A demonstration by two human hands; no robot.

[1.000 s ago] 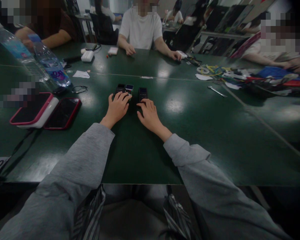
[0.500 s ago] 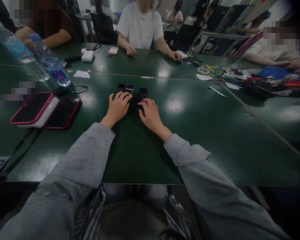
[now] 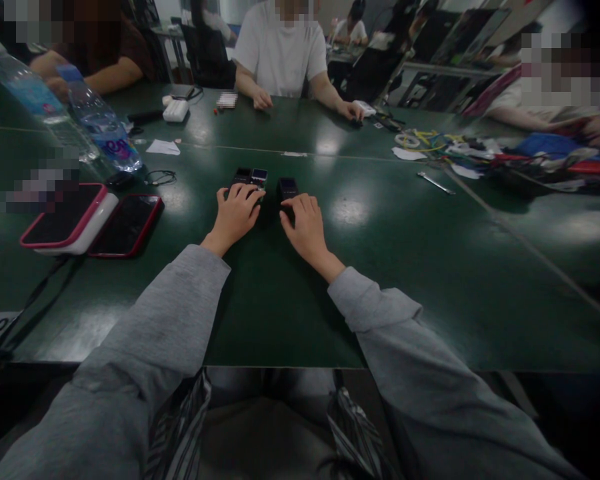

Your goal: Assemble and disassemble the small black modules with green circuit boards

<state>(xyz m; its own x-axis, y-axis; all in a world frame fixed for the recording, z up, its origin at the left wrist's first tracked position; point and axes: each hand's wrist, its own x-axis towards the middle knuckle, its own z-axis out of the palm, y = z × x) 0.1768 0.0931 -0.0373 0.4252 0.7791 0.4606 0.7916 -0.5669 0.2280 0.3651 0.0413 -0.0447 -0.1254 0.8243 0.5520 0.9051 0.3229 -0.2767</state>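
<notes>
Two small black handheld devices with screens, a left one [image 3: 242, 174] and a right one with a paler screen [image 3: 259, 176], lie side by side on the green table. My left hand [image 3: 234, 213] rests over their lower parts, palm down, its fingers spread and slightly bent across them. A third black handheld device [image 3: 287, 187] lies a little to the right, apart from the pair. Around its lower end is my right hand [image 3: 305, 223], with the thumb at the left side and the fingers bent over the right. Both hands hide the devices' lower halves.
On the left are a red-edged phone [image 3: 127, 225], a pink-framed device [image 3: 65, 217] and water bottles [image 3: 107, 137]. A wrench [image 3: 436, 183] and a cable heap [image 3: 510, 157] lie to the right. A person in white [image 3: 283, 57] sits opposite, a hand on a small dark object.
My right hand has shifted slightly to the right, and the device under it sits a touch nearer me. My left hand and its two devices look almost unmoved.
</notes>
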